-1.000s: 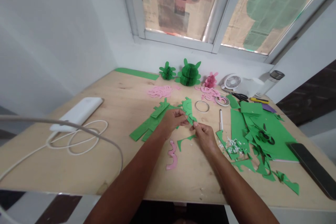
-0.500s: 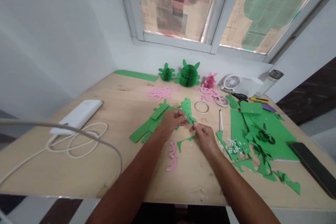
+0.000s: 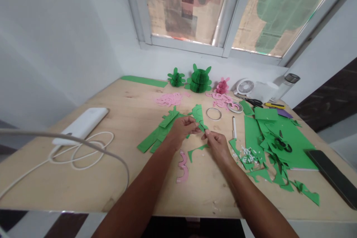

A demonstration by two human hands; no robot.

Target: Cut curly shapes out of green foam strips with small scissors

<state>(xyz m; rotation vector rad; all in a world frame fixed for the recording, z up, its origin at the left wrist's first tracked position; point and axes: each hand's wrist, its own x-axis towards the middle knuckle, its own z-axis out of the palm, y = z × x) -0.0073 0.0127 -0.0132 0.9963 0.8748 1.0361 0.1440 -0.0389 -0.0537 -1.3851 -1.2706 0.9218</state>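
Between my two hands is a green paper piece point(image 3: 198, 112) with curved outlines on it. My left hand point(image 3: 184, 128) pinches its left side, fingers closed. At its lower right end, my right hand point(image 3: 216, 142) grips it between thumb and fingers. Green paper strips point(image 3: 156, 134) lie in a pile just left of my left hand. Below the hands rest a curved green scrap point(image 3: 195, 151) and a pink wavy paper cutout point(image 3: 182, 169). The fingertips partly hide the held piece.
Green scraps point(image 3: 281, 178), scissors point(image 3: 282, 144) and a dark phone point(image 3: 331, 178) lie at right. A white marker point(image 3: 234, 127) and a tape ring point(image 3: 214, 114) are nearer. Pink cutouts point(image 3: 169, 99) and paper figures point(image 3: 199, 80) stand behind. A white power bank point(image 3: 82, 125) with cable lies left.
The view has shifted very slightly. Both hands keep their hold on the green paper piece, with hardly any movement.
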